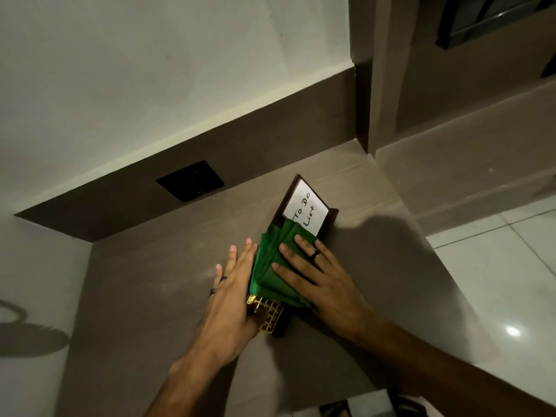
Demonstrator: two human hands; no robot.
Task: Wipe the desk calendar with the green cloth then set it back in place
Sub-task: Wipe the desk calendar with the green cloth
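Far left, a round shadow [28, 329] falls on the side wall, and a black wall plate [190, 180] sits in the dark backsplash strip above the worktop [144, 284]. Your left hand [233, 299] lies flat along the left edge of the desk calendar [304, 218], fingers [240, 257] straight and close together, open, not clamped on anything; rings show on two of them. The palm side touches the calendar's left edge near its gold grid part [267, 316], which pokes out at the near end under the cloth. The calendar lies flat on the worktop, angled away to the right, dark brown frame, and its far end shows a white card [307, 210] handwritten "To Do List". The green cloth [270, 272] is bunched in folds over the middle of the calendar, covering the card's near edge. Your right hand [319, 275] presses flat on top of the cloth, fingers [288, 254] spread apart, palm down, not gripping, a dark ring on one finger, fingertips reaching the cloth's far edge just beside the card. Right of that, your arm shadow falls across the worktop. Far right, a white tiled floor [511, 281] with a light glare lies below the worktop edge, and a dark window frame [493, 16] shows top right.
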